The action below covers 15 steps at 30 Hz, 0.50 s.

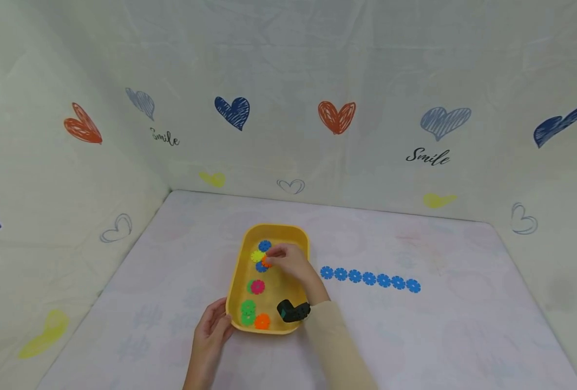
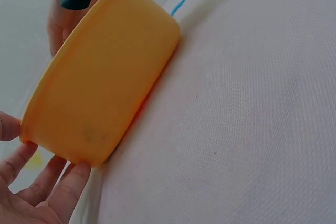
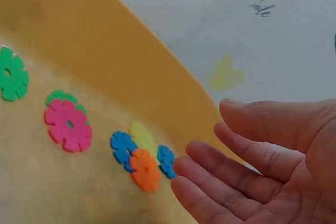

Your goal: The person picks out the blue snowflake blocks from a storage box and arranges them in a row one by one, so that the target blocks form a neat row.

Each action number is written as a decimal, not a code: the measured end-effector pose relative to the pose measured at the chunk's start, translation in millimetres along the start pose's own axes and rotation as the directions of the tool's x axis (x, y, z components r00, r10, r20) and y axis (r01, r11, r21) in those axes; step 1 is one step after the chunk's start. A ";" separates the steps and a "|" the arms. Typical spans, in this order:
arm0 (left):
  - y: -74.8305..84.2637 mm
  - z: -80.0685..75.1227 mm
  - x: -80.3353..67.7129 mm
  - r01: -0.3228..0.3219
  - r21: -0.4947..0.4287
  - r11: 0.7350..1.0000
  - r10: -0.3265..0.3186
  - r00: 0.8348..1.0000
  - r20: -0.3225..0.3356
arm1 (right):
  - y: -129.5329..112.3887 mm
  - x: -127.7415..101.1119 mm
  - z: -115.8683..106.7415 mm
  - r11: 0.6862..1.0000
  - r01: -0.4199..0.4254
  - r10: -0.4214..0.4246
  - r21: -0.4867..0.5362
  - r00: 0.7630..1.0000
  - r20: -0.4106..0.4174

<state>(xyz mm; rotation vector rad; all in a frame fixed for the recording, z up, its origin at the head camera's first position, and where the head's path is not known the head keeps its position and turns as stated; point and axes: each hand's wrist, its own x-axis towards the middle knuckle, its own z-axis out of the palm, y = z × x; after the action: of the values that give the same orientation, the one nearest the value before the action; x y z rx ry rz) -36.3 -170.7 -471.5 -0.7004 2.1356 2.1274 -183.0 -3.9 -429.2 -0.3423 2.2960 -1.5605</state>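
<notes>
A yellow tray point(image 1: 240, 265) sits on the pale surface point(image 1: 415, 336) in the lower middle of the head view; it has little flower-shaped discs inside it. The left hand point(image 1: 212, 327) is at the tray's near left corner, low in the frame; its fingers point(image 2: 63, 192) are straight and rest against the outside wall of the tray, with the thumb up by the rim; it grips nothing. The right hand point(image 1: 293, 262) reaches into the far part of the tray from the right side; its fingers point(image 3: 220, 169) are loosely stretched out and hold nothing in the right wrist view; the fingertips are just beside an orange disc point(image 3: 145, 169), and I cannot tell if they touch it. That orange disc lies on top of some blue discs point(image 3: 122, 148), with a yellow disc point(image 3: 143, 136) right behind them; one more blue disc point(image 1: 264, 246) lies alone near the tray's far end. In the middle of the tray a pink disc point(image 1: 257, 286) lies on a green one; near the bottom edge are two green discs point(image 1: 248, 313) and another orange disc point(image 1: 262, 322). To the right of the tray, a row of blue discs point(image 1: 369, 278) lies on the surface, one after another, slanting a little down to the right. A black wrist camera point(image 1: 292, 311) sits on the right wrist, above a cream sleeve point(image 1: 337, 346). The walls point(image 1: 288, 108) have hearts and the word Smile.
</notes>
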 end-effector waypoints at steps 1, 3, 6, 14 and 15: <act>-0.1 0.0 0.3 -0.002 -0.002 1.000 0.002 1.000 0.000 | 0.0 1.6 1.8 1.000 -0.001 0.001 -0.008 1.000 0.002; -0.2 -0.4 0.5 -0.004 -0.006 1.000 0.004 1.000 -0.002 | 0.9 5.6 5.2 1.000 -0.006 0.006 -0.027 1.000 0.006; 0.2 0.0 0.8 -0.003 -0.007 1.000 0.003 1.000 -0.004 | 2.6 12.0 10.0 0.999 -0.023 0.024 -0.032 1.000 0.018; 1.4 1.8 0.4 0.003 -0.008 1.000 -0.003 1.000 -0.009 | 11.0 26.9 18.3 0.999 -0.040 0.041 -0.026 0.998 0.045; 1.5 1.7 0.4 0.001 -0.010 1.000 -0.001 1.000 -0.008 | 12.0 28.2 19.0 0.999 -0.044 0.045 -0.029 0.998 0.049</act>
<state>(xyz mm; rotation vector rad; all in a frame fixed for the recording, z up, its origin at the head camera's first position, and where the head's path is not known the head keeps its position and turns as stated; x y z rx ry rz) -37.7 -169.2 -470.3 -0.7120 2.1291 2.1398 -201.0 -26.4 -450.9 -0.3311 2.2737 -1.4835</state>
